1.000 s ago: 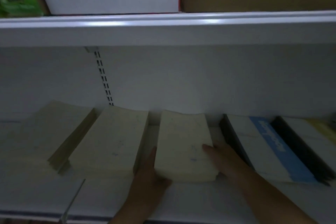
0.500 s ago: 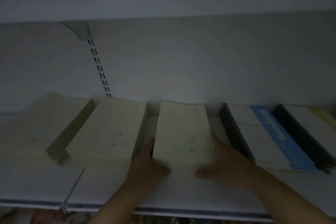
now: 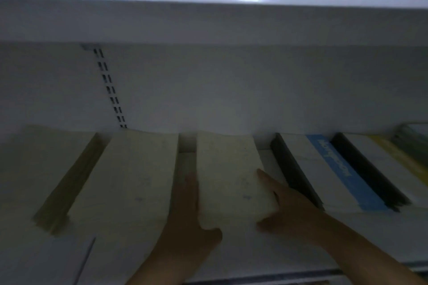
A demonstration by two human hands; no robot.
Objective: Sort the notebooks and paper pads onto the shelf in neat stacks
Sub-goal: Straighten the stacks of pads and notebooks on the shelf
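A cream paper pad stack (image 3: 231, 176) lies in the middle of the white shelf (image 3: 289, 252). My left hand (image 3: 190, 222) presses against its left side, thumb hooked round the front corner. My right hand (image 3: 289, 208) holds its right side, fingers along the edge and thumb at the front. Two more cream stacks sit to the left: one (image 3: 132, 180) beside it, another (image 3: 51, 164) further left. To the right lie a white notebook stack with a blue band (image 3: 328, 173) and a white and yellow stack (image 3: 389, 164) with dark spines.
The upper shelf's front lip (image 3: 208, 0) hangs low overhead. A slotted upright (image 3: 111, 90) runs down the back wall. A thin gap separates the held stack from each neighbour. Bare shelf lies in front of the stacks.
The view shifted and blurred. My right hand's fingers slid further back along the stack's right side. The stack stays between both hands.
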